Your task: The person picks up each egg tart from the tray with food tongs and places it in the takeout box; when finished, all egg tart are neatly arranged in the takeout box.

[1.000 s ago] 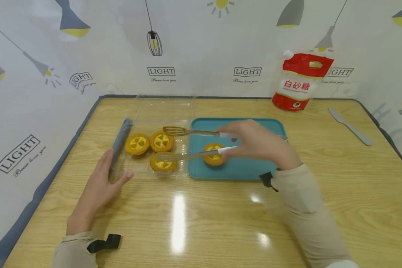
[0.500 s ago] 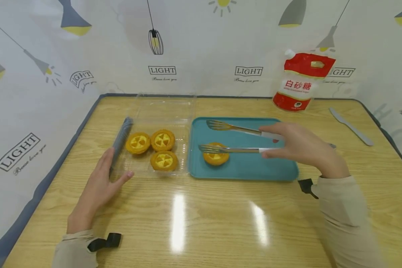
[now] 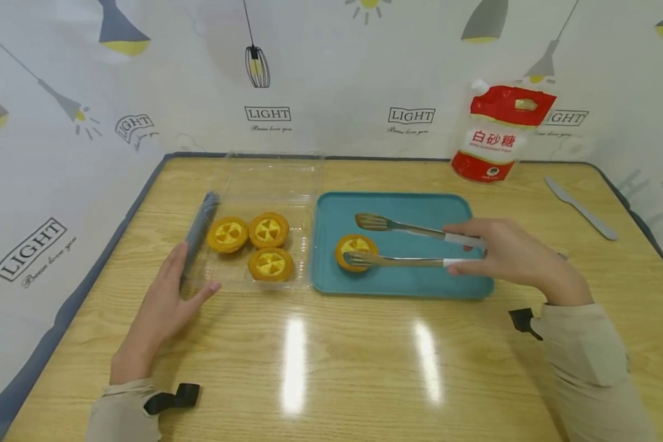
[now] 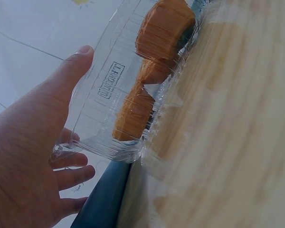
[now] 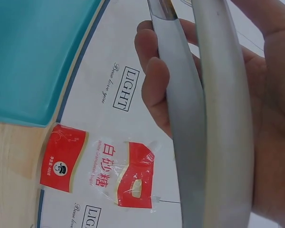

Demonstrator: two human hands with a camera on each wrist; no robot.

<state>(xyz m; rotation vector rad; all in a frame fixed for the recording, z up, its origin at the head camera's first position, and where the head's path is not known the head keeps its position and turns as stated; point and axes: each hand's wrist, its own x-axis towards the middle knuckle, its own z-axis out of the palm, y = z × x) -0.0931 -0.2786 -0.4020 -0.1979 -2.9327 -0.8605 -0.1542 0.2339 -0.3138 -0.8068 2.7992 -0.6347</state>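
Observation:
My right hand (image 3: pixel 514 255) grips the white handles of metal food tongs (image 3: pixel 403 262) over the teal tray (image 3: pixel 431 209); the two arms stand apart. One slotted tip overlaps an egg tart (image 3: pixel 349 247) on the tray in the head view. In the right wrist view, the fingers curl around the tongs' handles (image 5: pixel 187 95). At the left, a clear plastic box (image 3: pixel 304 212) stands with its lid raised, holding three egg tarts (image 3: pixel 268 231). My left hand (image 3: pixel 162 307) rests against its front left corner, thumb spread, fingers (image 4: pixel 73 178) fairly straight.
A red and white sugar pouch (image 3: pixel 494 135) stands at the back right near the patterned wall covering. A pale plastic knife (image 3: pixel 580 207) lies on the right of the wooden table (image 3: pixel 359 362). A blue-grey strip (image 3: pixel 200 230) runs along the box's left side.
My right hand has moved right with the tongs, from above the plastic box to above the tray. Left hand and tarts have stayed in place.

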